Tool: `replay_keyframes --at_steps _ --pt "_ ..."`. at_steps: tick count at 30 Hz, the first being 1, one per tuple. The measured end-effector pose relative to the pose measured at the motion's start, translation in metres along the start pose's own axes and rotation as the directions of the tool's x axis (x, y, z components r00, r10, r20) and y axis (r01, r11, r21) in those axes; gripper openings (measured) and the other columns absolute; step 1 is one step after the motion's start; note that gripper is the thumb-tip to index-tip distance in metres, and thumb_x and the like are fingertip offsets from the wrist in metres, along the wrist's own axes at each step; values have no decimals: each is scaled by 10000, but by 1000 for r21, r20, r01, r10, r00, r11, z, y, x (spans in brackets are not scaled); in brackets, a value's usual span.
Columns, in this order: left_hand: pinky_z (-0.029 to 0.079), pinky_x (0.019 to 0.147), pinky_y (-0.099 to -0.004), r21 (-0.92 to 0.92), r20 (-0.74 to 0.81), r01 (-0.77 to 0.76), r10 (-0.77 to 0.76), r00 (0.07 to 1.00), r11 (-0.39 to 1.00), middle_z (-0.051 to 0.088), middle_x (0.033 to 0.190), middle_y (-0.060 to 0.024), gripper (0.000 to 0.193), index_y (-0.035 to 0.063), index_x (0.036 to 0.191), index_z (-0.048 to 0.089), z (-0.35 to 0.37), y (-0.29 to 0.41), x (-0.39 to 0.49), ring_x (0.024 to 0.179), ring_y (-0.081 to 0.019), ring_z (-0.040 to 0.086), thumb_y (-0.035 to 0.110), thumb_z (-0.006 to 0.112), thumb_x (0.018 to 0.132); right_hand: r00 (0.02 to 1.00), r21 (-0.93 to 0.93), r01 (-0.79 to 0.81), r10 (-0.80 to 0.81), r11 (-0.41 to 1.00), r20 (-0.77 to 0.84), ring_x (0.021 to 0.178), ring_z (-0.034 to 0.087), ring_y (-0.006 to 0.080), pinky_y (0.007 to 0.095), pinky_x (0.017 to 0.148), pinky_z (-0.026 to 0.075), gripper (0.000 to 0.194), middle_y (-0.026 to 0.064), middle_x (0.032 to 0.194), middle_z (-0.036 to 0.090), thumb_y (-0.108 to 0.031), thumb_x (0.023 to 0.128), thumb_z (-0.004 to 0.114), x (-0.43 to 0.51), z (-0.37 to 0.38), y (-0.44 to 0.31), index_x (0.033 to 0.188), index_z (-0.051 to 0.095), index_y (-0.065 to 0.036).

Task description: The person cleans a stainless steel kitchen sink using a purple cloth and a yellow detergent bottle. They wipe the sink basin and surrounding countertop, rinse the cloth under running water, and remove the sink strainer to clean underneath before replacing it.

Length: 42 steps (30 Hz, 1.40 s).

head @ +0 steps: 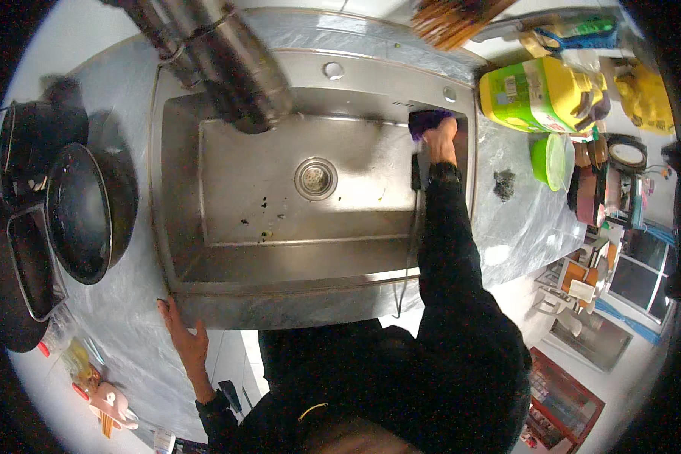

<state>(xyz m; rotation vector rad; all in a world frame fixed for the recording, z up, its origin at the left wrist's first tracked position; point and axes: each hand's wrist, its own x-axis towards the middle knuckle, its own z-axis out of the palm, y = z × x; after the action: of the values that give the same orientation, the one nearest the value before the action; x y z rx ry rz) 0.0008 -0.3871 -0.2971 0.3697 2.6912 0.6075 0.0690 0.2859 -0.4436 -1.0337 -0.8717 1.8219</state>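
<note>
A stainless steel sink lies before me, set in a grey marbled countertop. In its far right corner my right hand grips a bunched purple cloth, pressed near the sink wall; the fingers are blurred and partly hidden. My left hand rests on the counter's front edge by the sink's near left corner, fingers apart and holding nothing. Small dark and green scraps are scattered on the basin floor, left of the drain strainer.
A large metal faucet overhangs the sink's far left. Black pans, including a frying pan, stand left. At right are a yellow-green detergent jug, a green tub and a dark scouring pad. A bamboo brush is at the back.
</note>
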Motion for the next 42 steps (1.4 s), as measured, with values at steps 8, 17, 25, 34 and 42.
replay_keyframes --at_steps 8,17,25,34,42 --pt "199 1098 -432 8 40 143 -143 989 990 111 1491 -200 757 85 1418 259 -5 21 -1 1377 -355 126 82 601 743 961 163 -196 222 967 -162 917 602 251 376 810 499 233 80 1029 616 -186 875 449 -86 128 102 995 586 -39" --pt "210 1092 -427 9 32 59 -59 998 998 131 1483 -210 744 73 1408 277 -5 9 -1 1375 -367 129 63 599 737 574 -120 -710 670 693 471 982 544 239 412 898 420 219 93 1054 581 -131 904 426 -167 271 272 1061 549 -41" --pt "201 1092 -440 -14 48 135 -134 990 991 126 1477 -231 774 60 1410 268 -4 14 -2 1367 -385 137 71 612 717 835 -152 -403 431 902 341 934 552 293 435 818 461 392 159 1044 581 -286 889 379 -95 104 46 1118 544 -14" --pt "175 1093 -484 -18 25 135 -135 991 991 92 1478 -245 773 44 1408 262 -10 29 4 1360 -429 102 92 620 725 859 -54 -255 252 965 446 830 600 322 478 753 492 181 106 886 623 -223 849 494 -112 190 163 889 594 -77" --pt "212 1088 -458 35 35 108 -110 993 993 113 1478 -234 728 48 1401 284 -8 24 2 1359 -406 148 85 612 751 436 -310 -703 732 640 523 709 593 263 421 666 501 184 91 776 599 -236 821 544 -218 338 307 845 581 -58"
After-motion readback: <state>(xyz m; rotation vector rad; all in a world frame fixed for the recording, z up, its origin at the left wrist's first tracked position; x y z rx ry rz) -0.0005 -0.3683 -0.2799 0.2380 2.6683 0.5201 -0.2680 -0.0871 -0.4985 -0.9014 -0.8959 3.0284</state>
